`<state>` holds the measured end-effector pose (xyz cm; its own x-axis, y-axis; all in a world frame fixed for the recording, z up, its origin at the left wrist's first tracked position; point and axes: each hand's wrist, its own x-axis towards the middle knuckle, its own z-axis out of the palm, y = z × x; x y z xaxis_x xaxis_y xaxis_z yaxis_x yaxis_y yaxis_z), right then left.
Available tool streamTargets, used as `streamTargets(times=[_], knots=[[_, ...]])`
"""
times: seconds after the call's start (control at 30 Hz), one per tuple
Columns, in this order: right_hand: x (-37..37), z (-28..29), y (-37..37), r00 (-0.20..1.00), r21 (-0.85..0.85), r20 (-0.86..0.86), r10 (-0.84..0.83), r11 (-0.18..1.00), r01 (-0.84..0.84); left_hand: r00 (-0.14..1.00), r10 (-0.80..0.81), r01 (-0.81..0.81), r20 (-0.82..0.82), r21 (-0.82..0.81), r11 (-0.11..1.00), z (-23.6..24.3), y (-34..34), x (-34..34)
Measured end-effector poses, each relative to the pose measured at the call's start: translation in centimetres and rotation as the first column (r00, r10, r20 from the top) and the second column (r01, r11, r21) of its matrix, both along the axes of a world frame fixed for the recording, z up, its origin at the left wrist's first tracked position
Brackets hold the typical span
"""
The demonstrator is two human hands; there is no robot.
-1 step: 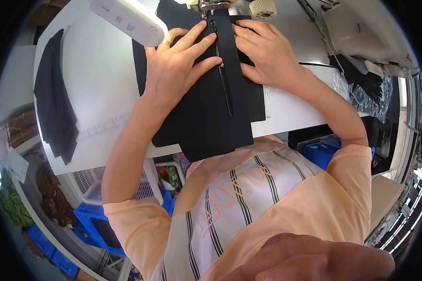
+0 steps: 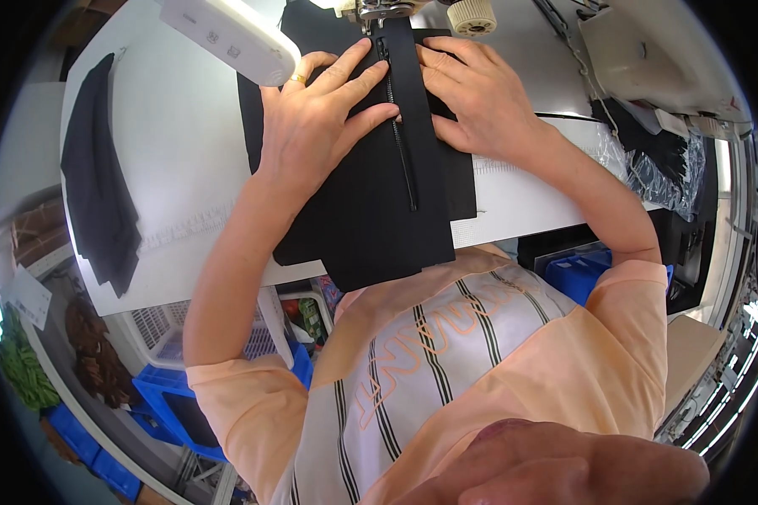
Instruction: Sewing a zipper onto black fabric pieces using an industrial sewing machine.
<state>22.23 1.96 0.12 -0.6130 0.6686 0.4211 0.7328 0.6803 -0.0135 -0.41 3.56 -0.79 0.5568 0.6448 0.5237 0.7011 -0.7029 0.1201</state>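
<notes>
A black fabric piece (image 2: 354, 227) lies across the white table and hangs over its near edge. Down its middle runs a black zipper (image 2: 402, 151) with metallic-looking teeth. My left hand (image 2: 320, 109) rests on the cloth left of the zipper, fingers stretched, its fingertips and thumb touching the zipper's edge. To the right of the zipper, my right hand (image 2: 472, 93) presses the fabric with fingers extended and flat. Just beyond the fingertips, the presser foot of a sewing machine (image 2: 386, 10) stands over the cloth at the top of the view.
Another black fabric piece (image 2: 99, 177) lies on the table's left side. A white device (image 2: 232, 38) juts in above my left hand. Clear plastic with black cloth (image 2: 661, 160) sits at right. Below the table are a white basket (image 2: 156, 328) and blue crates (image 2: 173, 400).
</notes>
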Motion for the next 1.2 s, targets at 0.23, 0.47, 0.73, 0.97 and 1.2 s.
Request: streamTargets(times=[0.23,0.47,0.73,0.97,1.2], knots=[[-0.1,0.2,0.0,1.000,0.002,-0.004,-0.003,1.000,0.003,1.000,0.003,-0.003,0.006,-0.002,1.000,0.2,0.0,0.0],[0.4,0.3,1.3,0.996,-0.020,-0.055,0.072,0.997,-0.073,0.999,-0.028,0.031,0.042,-0.057,0.998,0.3,0.2,0.0],[0.9,3.5,4.4,0.914,-0.191,0.306,0.266,0.958,-0.215,1.000,-0.022,0.022,0.019,-0.036,0.999,0.3,0.2,-0.1],[1.2,0.6,0.5,0.994,-0.068,0.084,0.071,0.996,-0.066,0.999,0.013,-0.008,0.033,-0.148,0.989,0.0,-0.1,0.0],[1.1,0.1,-0.3,1.000,-0.114,0.007,0.020,0.993,-0.020,1.000,0.005,-0.004,0.030,-0.018,1.000,0.2,0.0,0.1]])
